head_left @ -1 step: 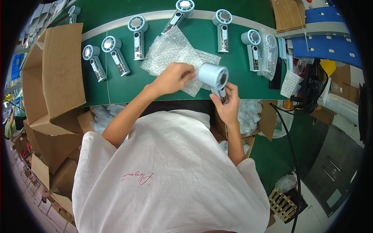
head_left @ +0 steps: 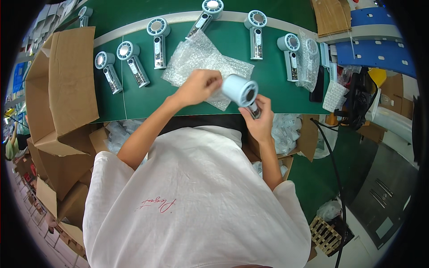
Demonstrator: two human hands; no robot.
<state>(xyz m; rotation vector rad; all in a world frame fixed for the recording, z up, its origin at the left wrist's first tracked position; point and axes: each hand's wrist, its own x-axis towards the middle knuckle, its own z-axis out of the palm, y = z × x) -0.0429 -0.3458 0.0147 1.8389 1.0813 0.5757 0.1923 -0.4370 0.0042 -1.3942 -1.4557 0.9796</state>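
Note:
My right hand (head_left: 259, 117) is closed around the handle of a light blue handheld fan (head_left: 239, 88). The fan's round head tilts up and to the left, above the table's near edge. At the left side of that head is my left hand (head_left: 201, 85), its fingers curled together; what they hold, if anything, is hidden. Beneath and beyond my hands lie crumpled sheets of clear bubble wrap (head_left: 196, 56) on the green table (head_left: 272, 96).
Several similar fans lie spread over the table, among them one fan (head_left: 157, 42) left of the bubble wrap. A bubble-wrapped fan (head_left: 308, 62) lies at the right. An open cardboard box (head_left: 73, 80) stands at the left edge. Clear plastic bags (head_left: 286, 134) fill a box below the table.
The fan in my right hand has shifted slightly left and tilted further, its head now closer to my left fingers. My left hand has moved up and left a little.

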